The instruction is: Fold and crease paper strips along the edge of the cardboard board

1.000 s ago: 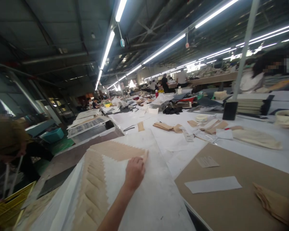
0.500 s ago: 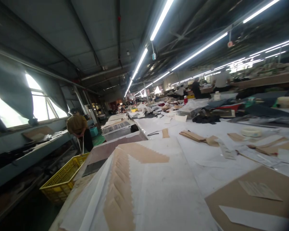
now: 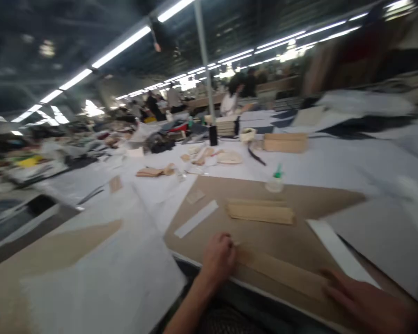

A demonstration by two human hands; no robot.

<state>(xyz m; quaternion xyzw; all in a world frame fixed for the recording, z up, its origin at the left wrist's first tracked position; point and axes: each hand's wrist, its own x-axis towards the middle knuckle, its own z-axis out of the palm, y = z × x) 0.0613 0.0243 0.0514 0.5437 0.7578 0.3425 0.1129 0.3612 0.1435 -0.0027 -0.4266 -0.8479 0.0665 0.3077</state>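
Note:
A long tan strip [image 3: 282, 273], of leather or fabric, stretches along the near edge of a brown board [image 3: 202, 222]. My left hand [image 3: 220, 255] has its fingers curled at the strip's left end. At the other end, my right hand [image 3: 362, 297] is blurred, with thumb and fingers closed around the strip's tip. Beyond them on the board lies a stack of tan strips [image 3: 261, 212]. A white narrow piece [image 3: 197, 219] is left of that stack, and a small pot with a green top [image 3: 275, 181] stands behind it.
White sheets with a tan piece [image 3: 80, 246] cover the table on the left. Farther back are a tape roll [image 3: 247, 134], a tan block of strips [image 3: 285, 142] and heaps of dark material [image 3: 162, 143]. A post [image 3: 205, 60] rises mid-view, with a person [image 3: 230, 102] beside it.
My view has swung right and down, away from the windows and yellow crate. Both my hands and the tan strip have come into view over the brown board.

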